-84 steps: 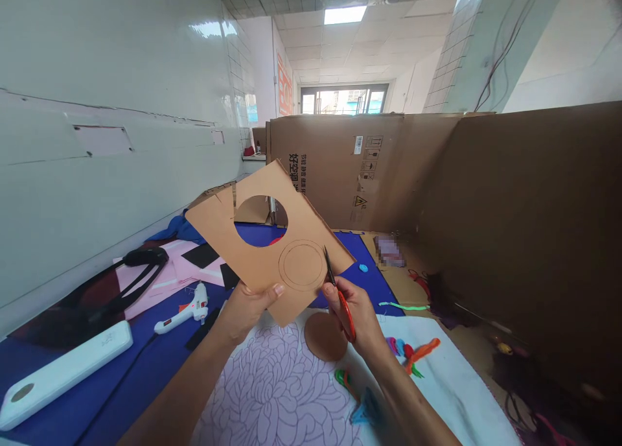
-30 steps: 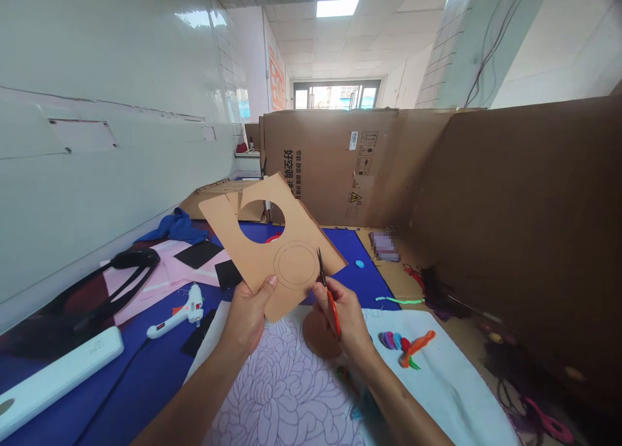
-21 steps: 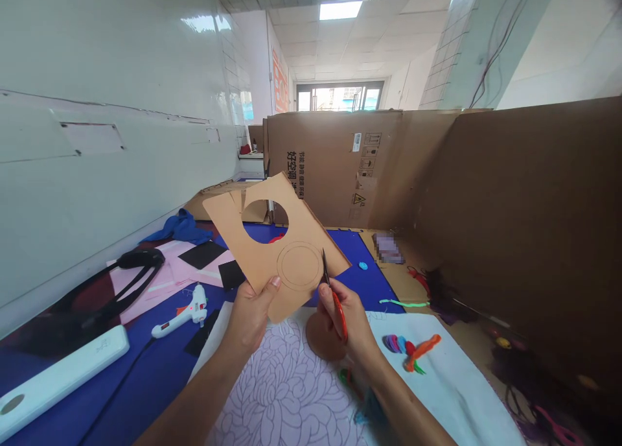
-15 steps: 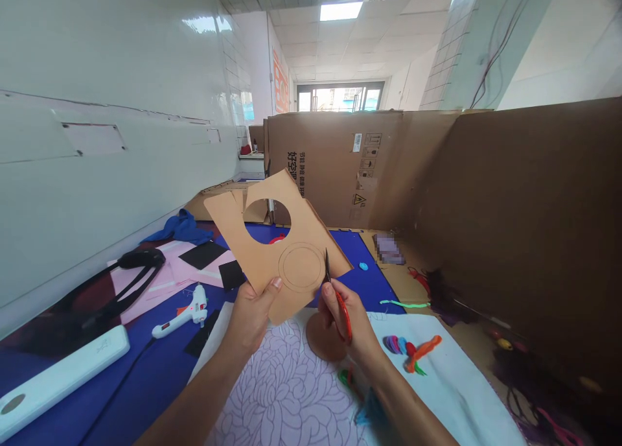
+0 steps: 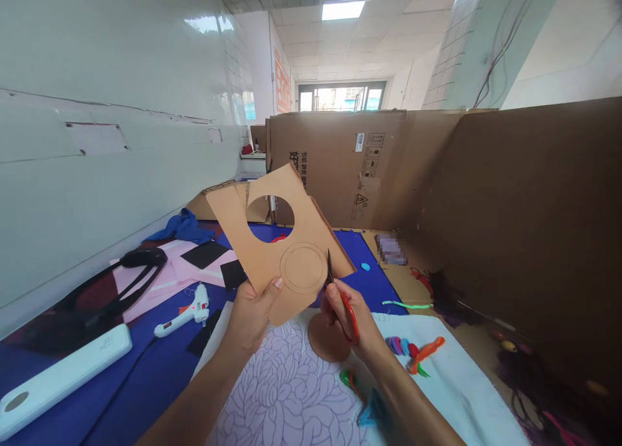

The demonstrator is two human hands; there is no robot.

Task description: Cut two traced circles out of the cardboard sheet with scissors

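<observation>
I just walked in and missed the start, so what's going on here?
A person's left hand holds up cardboard with a round hole. The right hand holds scissors, a blade beside two drawn circles, neither cut out yet. Below, a brown disc lies on the patterned sheet.

Makeshift craft corner, by the look of it — blue surface (image 5: pixel 150 381) carrying a glue gun (image 5: pixel 198 306), pink sheets (image 5: pixel 177 274), coloured strands (image 5: pixel 428 350) and a flower line drawing (image 5: pixel 284 394); above it, red-handled scissors (image 5: pixel 348 313) at a cardboard sheet (image 5: pixel 269 258) with a round hole. Printed carton (image 5: pixel 335 174) walls it in. Beyond — panelled ceiling (image 5: pixel 306 37), flat light (image 5: pixel 343 10), glazed opening (image 5: pixel 340 98) at the far end: larger room, shop or office, can't tell.
</observation>
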